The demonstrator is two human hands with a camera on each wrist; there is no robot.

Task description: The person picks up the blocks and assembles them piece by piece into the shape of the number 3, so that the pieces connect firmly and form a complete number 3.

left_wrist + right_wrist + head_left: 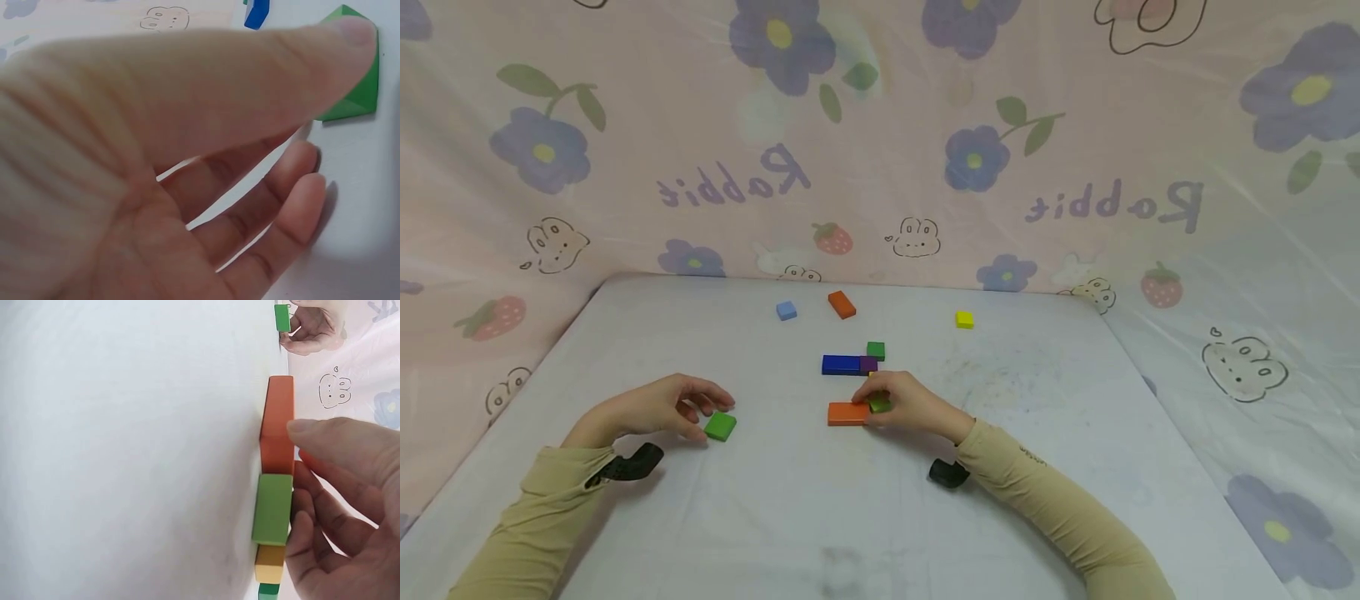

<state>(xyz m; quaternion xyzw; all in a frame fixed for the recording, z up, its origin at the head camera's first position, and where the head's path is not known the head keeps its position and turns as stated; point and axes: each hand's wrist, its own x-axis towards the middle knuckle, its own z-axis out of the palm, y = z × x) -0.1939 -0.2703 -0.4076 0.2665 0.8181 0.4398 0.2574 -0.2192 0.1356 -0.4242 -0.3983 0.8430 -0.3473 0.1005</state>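
Observation:
My left hand (662,407) has its fingers loosely bent beside a green block (721,426); in the left wrist view the thumb lies over that green block (359,94). At the centre, my right hand (913,407) has thumb and fingers around the right end of an orange block (846,414). Under that hand a light green block (880,404) adjoins the orange one. In the right wrist view the thumb touches the orange block (279,419), with the light green block (272,509) against its end and a yellow block (269,564) beyond.
Behind the right hand lie a dark blue block (841,365), a purple block (868,364) and a green block (876,350). Farther back are a light blue block (786,311), an orange-red block (842,304) and a yellow block (965,320). A patterned cloth (880,167) hangs behind the table.

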